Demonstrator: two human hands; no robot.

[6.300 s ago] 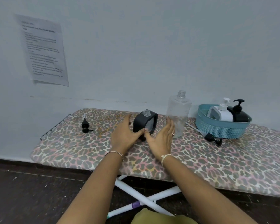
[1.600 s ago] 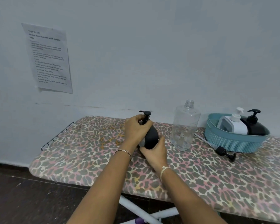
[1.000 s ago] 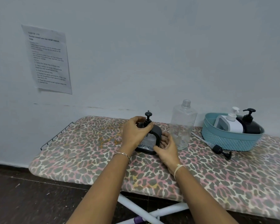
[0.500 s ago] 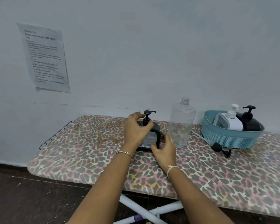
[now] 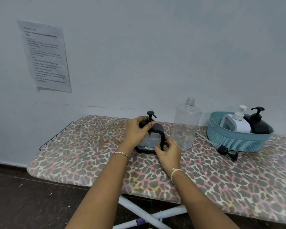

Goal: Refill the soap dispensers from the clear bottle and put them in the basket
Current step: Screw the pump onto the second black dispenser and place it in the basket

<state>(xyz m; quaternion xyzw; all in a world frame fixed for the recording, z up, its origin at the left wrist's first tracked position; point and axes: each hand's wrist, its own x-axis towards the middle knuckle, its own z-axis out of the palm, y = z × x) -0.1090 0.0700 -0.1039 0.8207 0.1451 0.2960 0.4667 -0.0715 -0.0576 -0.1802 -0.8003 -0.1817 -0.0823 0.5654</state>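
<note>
Apparently screwing the pump home, the left hand (image 5: 135, 131) curls its fingers round the neck of the black dispenser (image 5: 151, 142), upright on the ironing board (image 5: 89, 146). The right hand (image 5: 169, 152) grips its lower corner against twisting, just beside the clear bottle (image 5: 186, 128).

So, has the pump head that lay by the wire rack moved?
Yes: the pump head moved right, away from the wire rack, onto the black dispenser mid-board.
</note>
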